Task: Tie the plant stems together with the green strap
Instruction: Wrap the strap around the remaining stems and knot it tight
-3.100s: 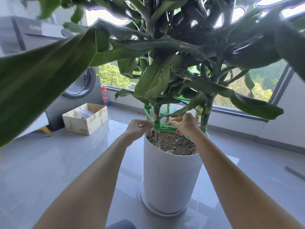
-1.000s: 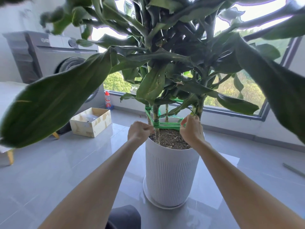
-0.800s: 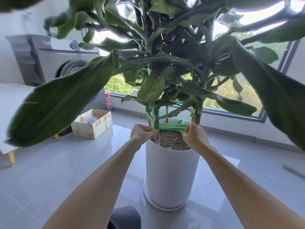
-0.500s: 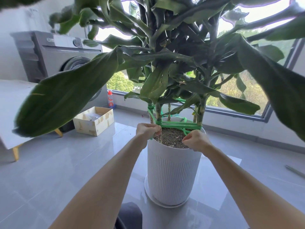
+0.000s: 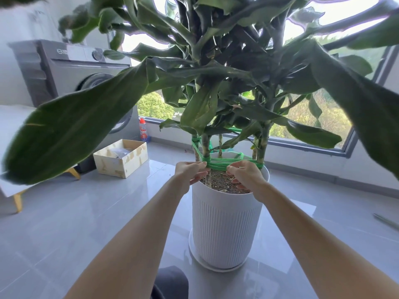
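Pinching strap (image 5: 218, 166) with left hand (image 5: 190, 172) just beside stem (image 5: 206, 151); pinching it with right hand (image 5: 246, 176) too, moved closer to left.

place: home laundry balcony | signs: washer (image 5: 71, 78), tiled floor (image 5: 86, 223), wide window (image 5: 313, 117), potted plant (image 5: 224, 223), detergent bottle (image 5: 142, 132)

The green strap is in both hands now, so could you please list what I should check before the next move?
1. Grip of left hand on green strap: ok, fingers pinch it.
2. Grip of right hand on the strap: ok.
3. Strap spans from left stem to right stem: ok.
4. Knot finished: cannot tell, the fingers hide it.
5. White pot upright on its saucer: ok.
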Demonstrator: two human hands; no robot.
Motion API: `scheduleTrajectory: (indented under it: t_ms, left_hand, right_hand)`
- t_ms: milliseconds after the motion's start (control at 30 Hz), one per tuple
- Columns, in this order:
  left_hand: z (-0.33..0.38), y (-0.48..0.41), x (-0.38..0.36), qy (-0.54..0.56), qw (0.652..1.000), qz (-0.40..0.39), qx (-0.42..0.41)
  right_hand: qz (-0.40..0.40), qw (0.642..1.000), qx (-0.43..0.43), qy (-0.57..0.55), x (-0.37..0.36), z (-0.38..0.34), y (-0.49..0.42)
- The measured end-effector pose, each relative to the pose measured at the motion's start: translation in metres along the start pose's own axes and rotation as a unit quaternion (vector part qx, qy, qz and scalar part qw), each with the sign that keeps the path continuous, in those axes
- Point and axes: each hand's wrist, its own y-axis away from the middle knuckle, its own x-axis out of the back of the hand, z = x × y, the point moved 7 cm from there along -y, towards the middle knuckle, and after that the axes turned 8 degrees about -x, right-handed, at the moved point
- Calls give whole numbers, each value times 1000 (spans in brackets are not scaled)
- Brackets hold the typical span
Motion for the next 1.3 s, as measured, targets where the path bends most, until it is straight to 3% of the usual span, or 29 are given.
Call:
scheduleTrajectory:
  t_ms: [133,267,467,633,900,1300]
  left_hand:
    - [0,0,1,4,1000,2,2]
    - [0,1,1,15,1000,8,12]
    - [-6,3,-1,59,996,41,50]
    - [-14,4,-7,96,989,56,101]
    - [-25,3,-19,147,974,76,153]
    - [-22,-2,-35,136,980,69,129]
  right_hand:
    - [43,979,102,169,-5,-10,6]
    - [56,965,135,219,-8,-10,5]
    - [82,965,122,218,16,-11,11]
    - [171,958,108,204,29,-10,10]
    - [224,965,25,133,38,1,7]
    - [282,952,22,114,37,0,12]
